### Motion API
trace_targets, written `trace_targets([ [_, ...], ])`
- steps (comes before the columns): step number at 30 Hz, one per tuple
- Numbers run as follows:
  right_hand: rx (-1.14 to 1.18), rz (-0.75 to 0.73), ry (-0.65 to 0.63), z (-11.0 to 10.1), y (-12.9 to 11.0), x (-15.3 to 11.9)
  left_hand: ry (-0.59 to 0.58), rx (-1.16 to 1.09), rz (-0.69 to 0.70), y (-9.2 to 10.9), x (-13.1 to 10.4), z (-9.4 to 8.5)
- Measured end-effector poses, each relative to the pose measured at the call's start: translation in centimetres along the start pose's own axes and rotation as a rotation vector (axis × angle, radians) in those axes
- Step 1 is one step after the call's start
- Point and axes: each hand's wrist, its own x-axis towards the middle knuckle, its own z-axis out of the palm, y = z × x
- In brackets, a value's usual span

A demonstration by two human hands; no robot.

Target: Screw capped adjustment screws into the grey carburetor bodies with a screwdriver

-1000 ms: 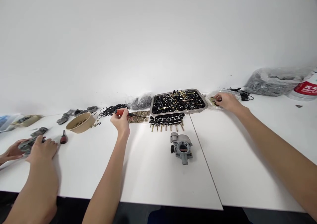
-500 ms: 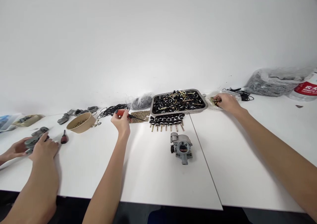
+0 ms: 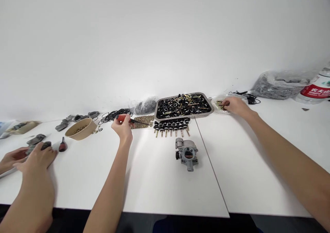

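Observation:
My left hand (image 3: 122,127) is closed round the red handle of a screwdriver (image 3: 120,118); its dark shaft points right, over a spread of small brass parts (image 3: 144,121). At the right, my right hand (image 3: 235,106) has its fingers bent down into a clear plastic bag (image 3: 218,109) of small yellowish metal parts. What the fingertips pinch, if anything, is too small to make out. On the table between my arms stands a grey metal carburetor (image 3: 188,154), its round bore facing me. Behind it lie rows of black-headed screws (image 3: 171,126) with brass-coloured shafts.
A metal tray (image 3: 184,116) heaped with black and brass parts stands at the back. Left are a beige bowl (image 3: 85,131) and another screwdriver (image 3: 62,145). A co-worker's hands (image 3: 36,157) handle grey castings. A filled bag (image 3: 275,87) and a bottle (image 3: 316,90) sit far right.
The view has shifted slightly. My hands keep nearly the same places, the right one still at the bag. The co-worker's hands have moved on the grey castings at the left.

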Motion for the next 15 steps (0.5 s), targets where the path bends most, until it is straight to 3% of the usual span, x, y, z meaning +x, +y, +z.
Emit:
trace_targets([
  [5, 0.084, 0.005, 0.019, -1.4, -0.3, 0.2, 0.003, -0.014, 0.002, -0.1, 0.0, -0.1],
  [9, 0.120, 0.035, 0.048, -2.5, -1.9, 0.5, 0.011, -0.003, 0.006, -0.2, 0.1, -0.3],
  [15, 0.203, -0.001, -0.117, -3.8, -6.6, 0.0, 0.029, 0.002, 0.011, -0.2, 0.2, -0.3],
])
